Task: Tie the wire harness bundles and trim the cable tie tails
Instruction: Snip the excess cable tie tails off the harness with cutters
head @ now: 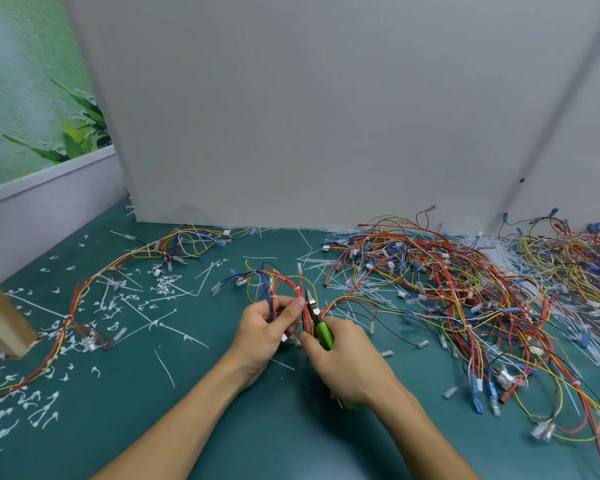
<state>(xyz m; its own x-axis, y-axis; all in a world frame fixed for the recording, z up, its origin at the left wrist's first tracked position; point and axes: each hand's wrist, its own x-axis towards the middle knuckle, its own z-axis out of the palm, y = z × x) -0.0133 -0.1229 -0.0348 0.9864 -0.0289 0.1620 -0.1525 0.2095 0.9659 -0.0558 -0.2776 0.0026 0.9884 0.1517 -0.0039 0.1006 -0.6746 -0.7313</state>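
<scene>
Where a tall grey board (326,116) closes off the back, a dark green surface (187,410) spreads toward the viewer. On its right side lies a big tangled heap of harnesses (465,289), red, yellow, blue and black wires with small connectors, cut off by the right edge. On the left a long tied harness (84,296) curves across the surface and runs out of frame at the lower left, beside a wooden post (0,317) that is itself cut off. White trimmed tie tails (167,285) are scattered around it. Two bare forearms enter from the bottom edge. At the centre the left hand (267,327) holds a wire bundle (284,285): its fingers curl round the wires and the thumb presses on them from the front. The bundle's loops fan up and away behind the hand. The right hand (347,362) grips green-handled cutters (321,327), fingers wrapped round the handles, which they mostly hide. The dark cutter tip meets the bundle right beside the left thumb. Whether the blades are parted or closed is too small to tell, and the cable tie at that spot cannot be made out.
</scene>
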